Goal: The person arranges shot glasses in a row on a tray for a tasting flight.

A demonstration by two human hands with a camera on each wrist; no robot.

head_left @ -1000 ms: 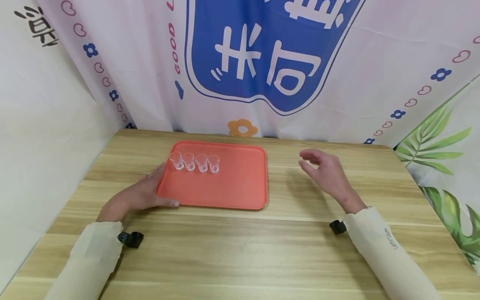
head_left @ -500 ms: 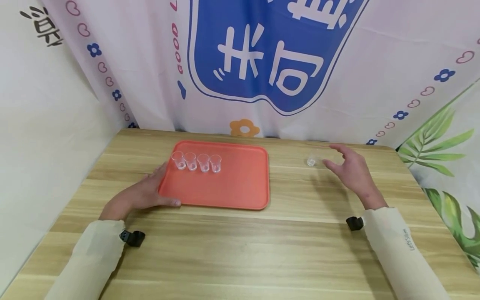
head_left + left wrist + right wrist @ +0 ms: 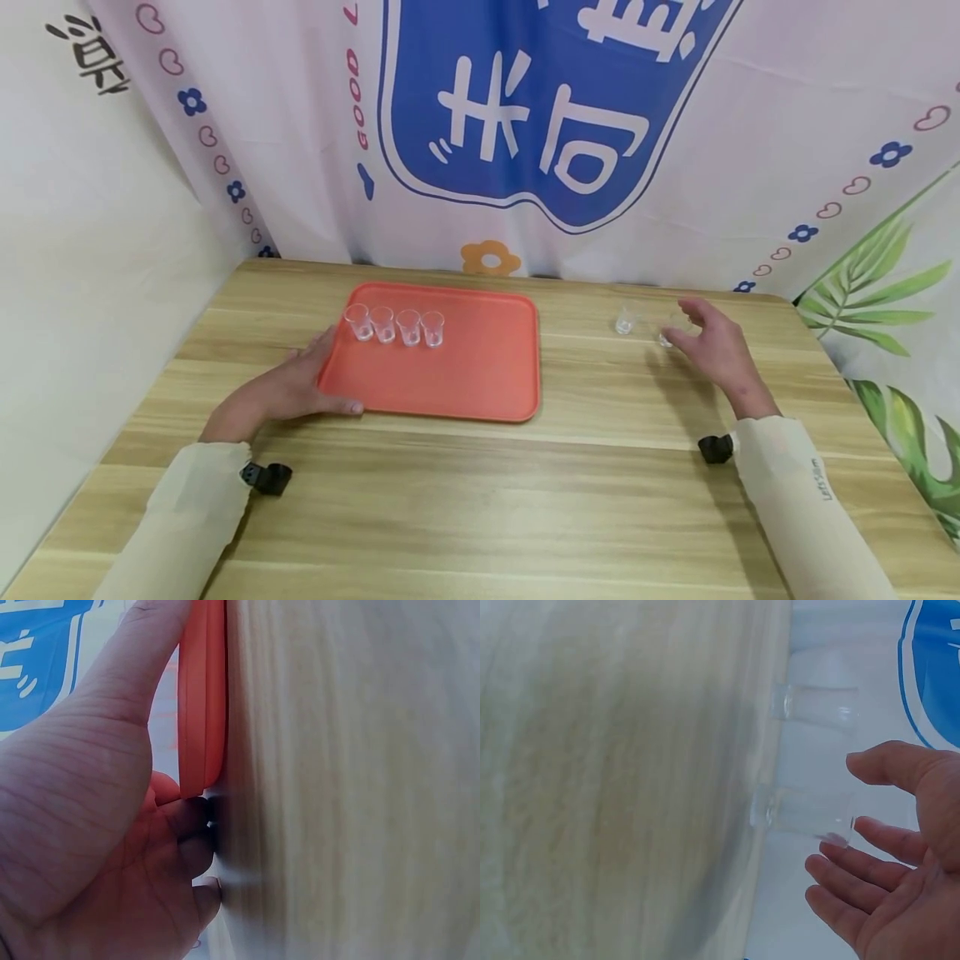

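A red tray (image 3: 480, 375) lies on the wooden table, with a row of several small clear shot glasses (image 3: 408, 328) standing along its far left part. My left hand (image 3: 296, 383) grips the tray's near left corner, thumb along the front edge and fingers at the left side. In the left wrist view, curled fingertips (image 3: 196, 851) show beside the tray's rim (image 3: 196, 712). Over at the right, my right hand (image 3: 712, 346) is around an upright shot glass (image 3: 802, 810), fingertips close to its rim and thumb apart. Another shot glass (image 3: 624, 321) stands just to its left.
A printed curtain (image 3: 300, 167) hangs along the table's back edge. White wall cloth (image 3: 97, 250) borders the left side, and leaf-patterned cloth (image 3: 885, 292) the right. The table (image 3: 480, 500) stretches toward me in front of the tray.
My right hand has moved right, away from one shot glass, now visible standing on the table, to another beside it. My left hand stays at the tray.
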